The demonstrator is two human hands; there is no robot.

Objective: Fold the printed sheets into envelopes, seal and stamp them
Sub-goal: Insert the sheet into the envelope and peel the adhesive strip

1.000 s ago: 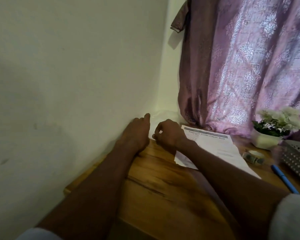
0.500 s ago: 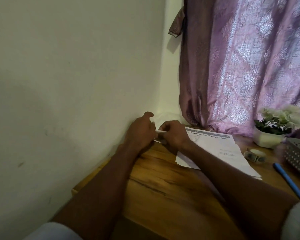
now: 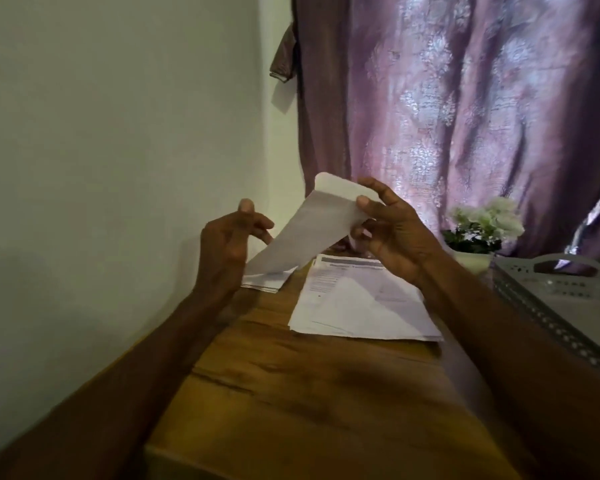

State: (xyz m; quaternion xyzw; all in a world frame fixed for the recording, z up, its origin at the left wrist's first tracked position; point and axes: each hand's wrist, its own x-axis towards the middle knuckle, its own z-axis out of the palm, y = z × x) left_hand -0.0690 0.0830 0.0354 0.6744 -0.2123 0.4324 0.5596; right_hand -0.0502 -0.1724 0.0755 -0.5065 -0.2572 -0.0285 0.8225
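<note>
My right hand (image 3: 392,233) pinches the upper end of a white envelope (image 3: 309,230) between thumb and fingers and holds it slanted above the wooden table (image 3: 309,393). My left hand (image 3: 229,244) hovers at the envelope's lower left edge with its fingers loosely curled; I cannot tell whether they touch the paper. Under the envelope's low end, a small stack of envelopes (image 3: 262,284) lies by the wall. Printed sheets (image 3: 361,306) lie in a loose pile under my right wrist.
A grey perforated basket (image 3: 551,292) stands at the right edge. A white pot with pale flowers (image 3: 482,230) sits behind it, in front of the purple curtain (image 3: 465,116). A wall runs along the table's left side.
Both hands have risen from the table's far corner. My right hand has lifted one envelope off the stack into the air, and my left hand has come up beside it.
</note>
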